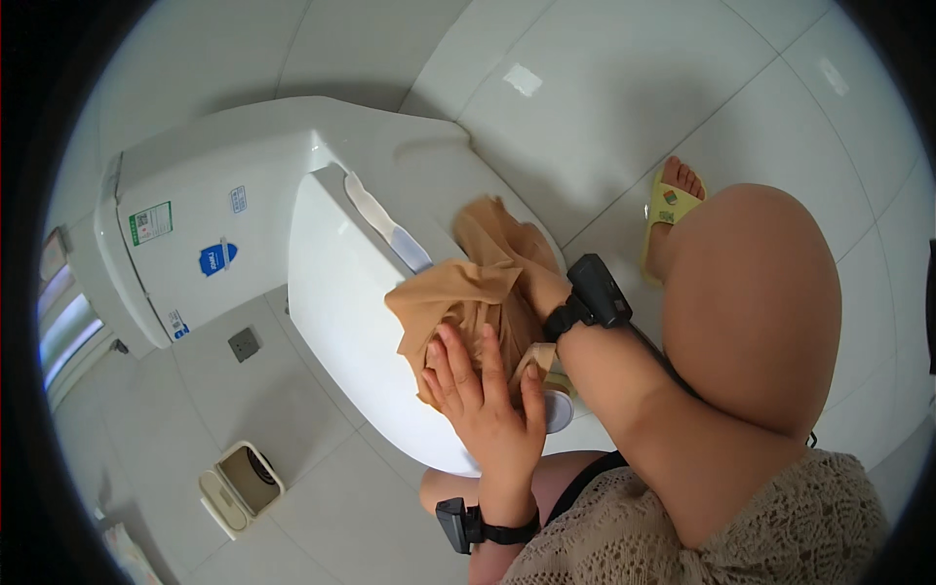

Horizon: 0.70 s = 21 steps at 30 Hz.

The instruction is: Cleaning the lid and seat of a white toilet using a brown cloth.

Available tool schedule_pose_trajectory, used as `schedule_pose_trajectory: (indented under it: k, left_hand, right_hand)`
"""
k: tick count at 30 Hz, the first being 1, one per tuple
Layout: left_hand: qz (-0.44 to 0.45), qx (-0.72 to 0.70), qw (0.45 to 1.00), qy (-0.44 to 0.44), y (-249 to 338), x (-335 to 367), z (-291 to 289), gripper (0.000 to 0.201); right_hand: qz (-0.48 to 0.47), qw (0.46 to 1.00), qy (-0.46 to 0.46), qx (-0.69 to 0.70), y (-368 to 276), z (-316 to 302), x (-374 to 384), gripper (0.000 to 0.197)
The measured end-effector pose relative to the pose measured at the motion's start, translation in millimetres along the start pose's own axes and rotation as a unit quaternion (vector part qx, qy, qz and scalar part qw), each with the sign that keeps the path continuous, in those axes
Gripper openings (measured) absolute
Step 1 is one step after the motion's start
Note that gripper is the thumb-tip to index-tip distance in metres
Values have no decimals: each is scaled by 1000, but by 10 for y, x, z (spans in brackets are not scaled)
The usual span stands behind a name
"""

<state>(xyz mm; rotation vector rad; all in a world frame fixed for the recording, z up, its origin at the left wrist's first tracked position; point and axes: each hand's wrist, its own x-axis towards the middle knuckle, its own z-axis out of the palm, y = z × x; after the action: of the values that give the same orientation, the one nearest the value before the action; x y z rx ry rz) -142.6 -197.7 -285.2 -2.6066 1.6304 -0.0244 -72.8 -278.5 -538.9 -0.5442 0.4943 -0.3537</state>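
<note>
A crumpled tan cloth [453,292] lies over the front part of a white toilet [336,292]. My left hand [492,400] rests on the cloth with its fingers stretched out and apart. My right hand [536,280] reaches in under the folds; its fingers are hidden by the fabric. Below the cloth, close to my left thumb, shows a round pale grey end [559,411] of something mostly covered. A long curved white piece with a bluish-grey end [385,219] lies along the toilet's seat area, partly under the cloth.
The toilet tank [214,224] with stickers stands at the left. A small cream bin [249,483] sits on the tiled floor at lower left, below a wall socket [245,343]. My foot in a yellow slipper [673,205] is at the right, by my bent knee [760,302].
</note>
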Motion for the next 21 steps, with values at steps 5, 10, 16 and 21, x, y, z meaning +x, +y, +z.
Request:
schedule_pose_trajectory:
  k: [5,10,16,21]
  left_hand:
    - [-9,-17,1000,2,27,-47,-1,57]
    - [-2,10,1000,9,50,-340,87,55]
    - [-1,27,1000,13,13,-676,162,56]
    - [-12,6,998,59,-164,-880,174,56]
  right_hand:
    - [10,999,37,28,102,-37,-473,55]
    - [26,998,52,32,269,390,-1168,54]
    - [30,997,63,22,382,594,-1683,52]
    - [13,997,74,22,335,564,-1720,51]
